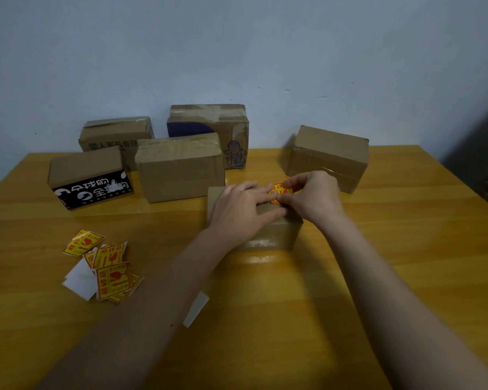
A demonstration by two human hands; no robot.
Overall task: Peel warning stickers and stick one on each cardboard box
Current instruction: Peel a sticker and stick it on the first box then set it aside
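Six cardboard boxes stood on a yellow wooden bench [350,277] against a pale blue wall [237,46]. The nearest box [268,235] sat mid-bench under both hands. The left hand [237,209] lay flat on its top, fingers straight and pressing down. The right hand [312,194] pinched a yellow and red warning sticker [279,190] at the box's far right corner, fingers curled on it, just beside the left fingertips. A loose pile of stickers [107,266] and white backing papers lay well to the left, near the left forearm. One backing paper [196,308] showed beside that forearm. Five other boxes stood behind: a black-printed one [90,178], a plain one [181,167], two at the wall, and one [328,157] at right. The bench's near right part lay bare.
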